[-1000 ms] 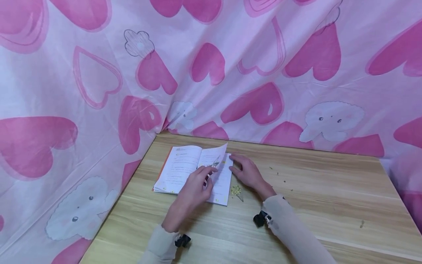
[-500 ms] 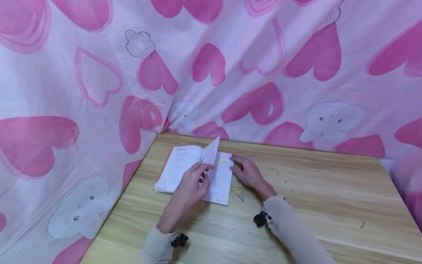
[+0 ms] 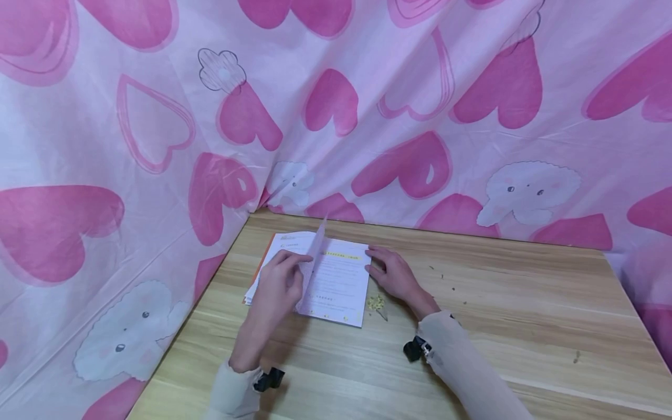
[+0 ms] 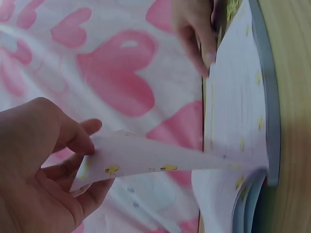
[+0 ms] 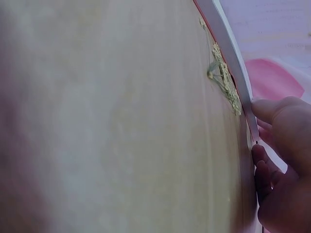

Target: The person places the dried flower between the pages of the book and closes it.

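An open book [image 3: 343,286] with printed pages lies on the wooden table. My left hand [image 3: 278,279] pinches a single page [image 3: 314,265], which stands nearly upright over the middle of the book. In the left wrist view the page [image 4: 141,158] bends from the spine to the thumb and fingers. My right hand [image 3: 396,273] rests at the book's right edge, near its far corner. Its thumb and fingertips touch the edge in the right wrist view. Just below this hand, beside the book, lies a small dried flower sprig [image 3: 375,303], pale yellow with a thin stem.
The wooden table [image 3: 504,326] reaches to a pink curtain [image 3: 399,116] with hearts along its back and left side. Several tiny dark plant bits [image 3: 453,289] lie right of the hand. A larger speck [image 3: 576,356] sits farther right.
My left hand has moved left, swinging the page from the right side up to nearly upright and baring more of the page under it. The right hand has stayed in place.
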The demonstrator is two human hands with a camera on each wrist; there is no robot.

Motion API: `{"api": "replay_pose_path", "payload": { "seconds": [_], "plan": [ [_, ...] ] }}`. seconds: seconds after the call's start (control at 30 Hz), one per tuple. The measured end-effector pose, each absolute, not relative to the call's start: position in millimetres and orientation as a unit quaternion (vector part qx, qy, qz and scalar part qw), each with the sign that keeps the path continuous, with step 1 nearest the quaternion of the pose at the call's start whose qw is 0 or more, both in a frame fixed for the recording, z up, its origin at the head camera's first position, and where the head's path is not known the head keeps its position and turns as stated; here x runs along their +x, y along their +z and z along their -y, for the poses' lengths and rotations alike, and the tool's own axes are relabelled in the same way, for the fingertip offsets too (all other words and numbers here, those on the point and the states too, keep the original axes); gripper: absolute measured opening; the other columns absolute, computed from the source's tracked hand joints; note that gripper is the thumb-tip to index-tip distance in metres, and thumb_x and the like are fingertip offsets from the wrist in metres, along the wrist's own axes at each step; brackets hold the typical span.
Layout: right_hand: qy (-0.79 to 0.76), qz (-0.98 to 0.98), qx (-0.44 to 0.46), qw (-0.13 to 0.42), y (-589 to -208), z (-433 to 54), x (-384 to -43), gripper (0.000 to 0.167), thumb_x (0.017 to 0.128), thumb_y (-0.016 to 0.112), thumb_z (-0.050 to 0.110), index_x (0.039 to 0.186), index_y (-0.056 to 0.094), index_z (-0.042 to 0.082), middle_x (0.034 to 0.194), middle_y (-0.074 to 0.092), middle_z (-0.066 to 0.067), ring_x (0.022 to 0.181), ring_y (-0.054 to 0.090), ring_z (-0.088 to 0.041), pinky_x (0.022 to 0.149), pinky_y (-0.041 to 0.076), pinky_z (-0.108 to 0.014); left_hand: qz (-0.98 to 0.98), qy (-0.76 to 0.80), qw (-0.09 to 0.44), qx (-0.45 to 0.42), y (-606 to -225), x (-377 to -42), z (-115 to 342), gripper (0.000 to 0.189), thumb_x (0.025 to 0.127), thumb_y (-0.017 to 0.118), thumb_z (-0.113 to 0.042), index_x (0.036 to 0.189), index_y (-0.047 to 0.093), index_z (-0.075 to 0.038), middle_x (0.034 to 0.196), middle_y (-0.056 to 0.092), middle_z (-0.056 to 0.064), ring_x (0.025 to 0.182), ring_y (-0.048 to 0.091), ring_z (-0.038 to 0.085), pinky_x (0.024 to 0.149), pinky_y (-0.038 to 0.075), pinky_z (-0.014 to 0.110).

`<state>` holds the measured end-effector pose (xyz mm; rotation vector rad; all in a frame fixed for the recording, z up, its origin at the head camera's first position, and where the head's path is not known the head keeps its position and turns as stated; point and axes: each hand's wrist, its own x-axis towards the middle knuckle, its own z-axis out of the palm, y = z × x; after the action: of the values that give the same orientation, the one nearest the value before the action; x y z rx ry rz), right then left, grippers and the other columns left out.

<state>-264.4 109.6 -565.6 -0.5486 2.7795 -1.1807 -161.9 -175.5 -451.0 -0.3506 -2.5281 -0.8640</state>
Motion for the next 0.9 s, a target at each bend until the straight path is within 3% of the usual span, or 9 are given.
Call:
{"api": "replay_pose_path", "payload": {
  "seconds": [0.23,0.4,0.57,0.9],
  "plan": [
    [-0.375,-0.909,-0.179,0.036,-564.8,-109.8,-263.9,0.052,0.108,0.069,0.029,0.156,0.059,0.014,0.169,0.050,-0.008,0.160,0.043,-0.033,0.131,0.034,-0.058,0.915,-0.321,0.238,-0.061,-454.0,-164.6,198.2,0.024,0.096,0.064,0.006,0.111,0.081,-0.001,0.108,0.078,0.015,0.091,0.074,0.026,0.079,0.063,0.041],
    [-0.371,-0.910,-0.182,0.035,-566.8,-109.8,-264.3,0.052,0.108,0.069,0.031,0.156,0.059,0.015,0.168,0.051,-0.007,0.159,0.043,-0.032,0.130,0.035,-0.057,0.913,-0.305,0.268,-0.029,-462.2,-167.4,212.9,0.016,0.096,0.073,-0.002,0.109,0.081,0.000,0.102,0.077,0.016,0.081,0.072,0.027,0.071,0.063,0.042],
    [-0.373,-0.908,-0.185,0.036,-566.5,-111.1,-264.9,0.052,0.108,0.069,0.030,0.156,0.059,0.014,0.168,0.051,-0.007,0.159,0.043,-0.033,0.130,0.035,-0.057,0.919,-0.277,0.279,0.007,-472.0,-170.7,226.7,0.015,0.094,0.080,-0.008,0.108,0.082,-0.002,0.102,0.077,0.016,0.082,0.071,0.030,0.070,0.059,0.045],
    [-0.384,-0.904,-0.183,0.048,-567.2,-112.5,-265.8,0.052,0.108,0.069,0.032,0.157,0.059,0.016,0.169,0.050,-0.004,0.160,0.042,-0.030,0.131,0.035,-0.055,0.944,-0.244,0.203,0.093,-497.6,-172.6,254.8,0.015,0.099,0.075,-0.013,0.111,0.081,-0.007,0.112,0.077,0.016,0.092,0.074,0.033,0.071,0.060,0.051]
  ]
}}
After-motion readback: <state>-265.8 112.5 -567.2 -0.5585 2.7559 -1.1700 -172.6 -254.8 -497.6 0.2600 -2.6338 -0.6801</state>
